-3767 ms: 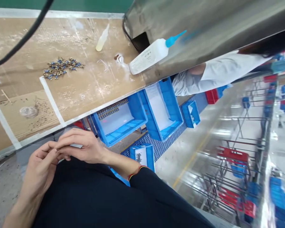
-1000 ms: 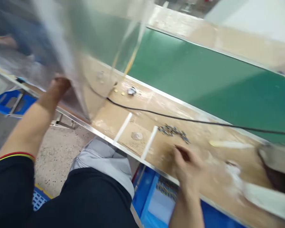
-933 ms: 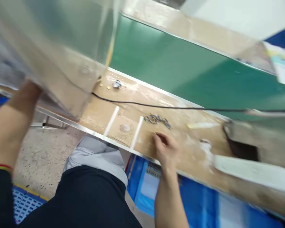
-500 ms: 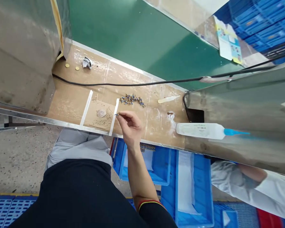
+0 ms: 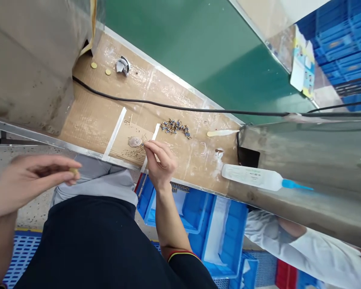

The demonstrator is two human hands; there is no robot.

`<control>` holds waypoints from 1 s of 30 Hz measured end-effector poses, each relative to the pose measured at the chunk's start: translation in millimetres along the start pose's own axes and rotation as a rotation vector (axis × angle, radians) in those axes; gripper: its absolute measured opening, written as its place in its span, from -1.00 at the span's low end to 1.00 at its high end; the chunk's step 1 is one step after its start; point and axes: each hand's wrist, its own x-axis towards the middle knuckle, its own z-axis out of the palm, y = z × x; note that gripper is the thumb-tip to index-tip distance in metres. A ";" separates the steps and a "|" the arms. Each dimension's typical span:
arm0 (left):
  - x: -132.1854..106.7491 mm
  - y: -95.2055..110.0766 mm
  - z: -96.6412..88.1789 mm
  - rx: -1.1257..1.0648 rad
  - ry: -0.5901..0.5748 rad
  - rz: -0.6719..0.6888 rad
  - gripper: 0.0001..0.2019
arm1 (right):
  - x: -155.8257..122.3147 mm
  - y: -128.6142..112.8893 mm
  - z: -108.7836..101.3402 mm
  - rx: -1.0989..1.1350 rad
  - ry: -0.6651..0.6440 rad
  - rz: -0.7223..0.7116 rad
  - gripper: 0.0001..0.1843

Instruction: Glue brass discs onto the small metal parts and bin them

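Note:
My right hand is closed in a pinch on a small blue-and-brass part, whose tip is at the edge of a translucent blob on the cardboard. Beyond that hand lies a pile of similar blue-and-brass parts. Tiny dark pins are scattered around the blob. Off the table's front edge at left, my left hand has thumb and fingers drawn together. Something yellowish shows at its fingertips; I cannot tell whether it is held or worn.
A white bottle with blue nozzle lies at right, near a pale pointed strip. A black cable crosses the cardboard-covered table. Yellow discs lie at back left. Blue crates stand below; a person's white sleeve is at right.
My left hand has come into view at left. My right hand has brought the small part leftward against the blob. The view has turned slightly.

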 end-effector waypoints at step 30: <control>28.7 -7.5 58.2 -0.242 -0.156 0.016 -0.78 | -1.6 0.0 2.2 0.013 -0.028 0.040 -0.82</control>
